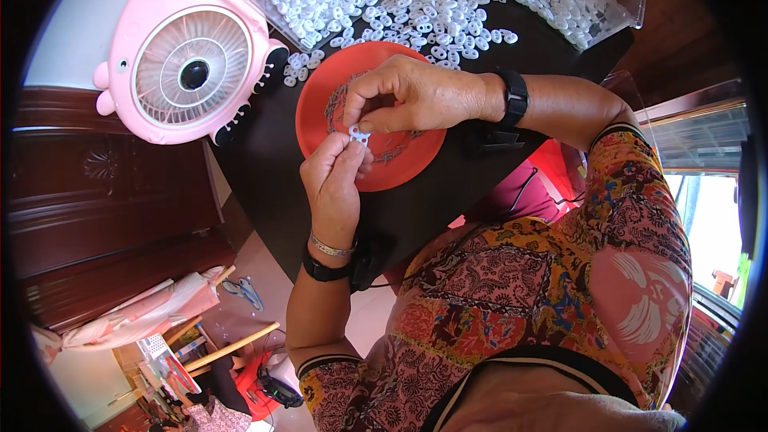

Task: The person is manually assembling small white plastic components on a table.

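Over a round red dish (316,92), both hands meet at a small white plastic piece with holes (359,136). My left hand (332,180) is closed, pinching the piece between thumb and forefinger from below. From the right, my right hand (420,96) comes in with thumb and forefinger pinched together at the piece's upper end. Whatever those fingertips grip is too small to make out. Thin grey metal bits (392,154) lie scattered inside the dish, partly hidden under the hands.
Beyond the dish, many loose white two-holed pieces (384,0) are heaped on the dark table (264,184). A clear tray (636,12) of similar pieces sits at far right. A pink animal-shaped fan (232,16) stands at left, close to the dish.
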`<state>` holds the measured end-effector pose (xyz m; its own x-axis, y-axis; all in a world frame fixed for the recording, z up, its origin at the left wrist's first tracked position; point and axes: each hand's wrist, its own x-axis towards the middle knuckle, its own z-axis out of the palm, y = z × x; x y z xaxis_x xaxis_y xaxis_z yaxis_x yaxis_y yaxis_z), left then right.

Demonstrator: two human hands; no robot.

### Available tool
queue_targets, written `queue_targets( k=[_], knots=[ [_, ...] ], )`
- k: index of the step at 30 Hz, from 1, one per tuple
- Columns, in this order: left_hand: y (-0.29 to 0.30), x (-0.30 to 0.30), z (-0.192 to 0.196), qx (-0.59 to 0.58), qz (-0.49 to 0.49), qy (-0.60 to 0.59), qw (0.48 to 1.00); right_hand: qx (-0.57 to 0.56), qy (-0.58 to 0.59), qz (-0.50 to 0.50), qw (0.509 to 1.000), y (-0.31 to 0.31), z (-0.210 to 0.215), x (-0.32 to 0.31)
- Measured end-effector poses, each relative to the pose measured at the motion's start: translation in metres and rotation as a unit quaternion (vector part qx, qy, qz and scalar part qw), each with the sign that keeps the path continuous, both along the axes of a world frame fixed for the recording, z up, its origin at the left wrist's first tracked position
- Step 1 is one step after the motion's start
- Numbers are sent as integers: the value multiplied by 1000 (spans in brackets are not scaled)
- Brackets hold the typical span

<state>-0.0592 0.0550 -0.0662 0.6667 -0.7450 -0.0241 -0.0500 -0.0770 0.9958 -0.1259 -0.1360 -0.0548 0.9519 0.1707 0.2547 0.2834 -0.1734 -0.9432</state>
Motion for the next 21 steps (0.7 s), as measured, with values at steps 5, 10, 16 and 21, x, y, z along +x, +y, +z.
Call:
queue_targets(
  k=[5,10,16,21],
  knots=[
    [-1,1,0,-16,2,8,1000,9,-26,-9,1000,1,-2,0],
    [-1,1,1,-22,3,15,1000,8,-38,-16,999,1,-2,0],
    [-1,1,-1,-33,1,22,999,-8,-41,-19,999,2,0,-2],
    [0,1,0,-35,-1,36,999,-17,-62,-22,998,2,-1,-1]
  ],
)
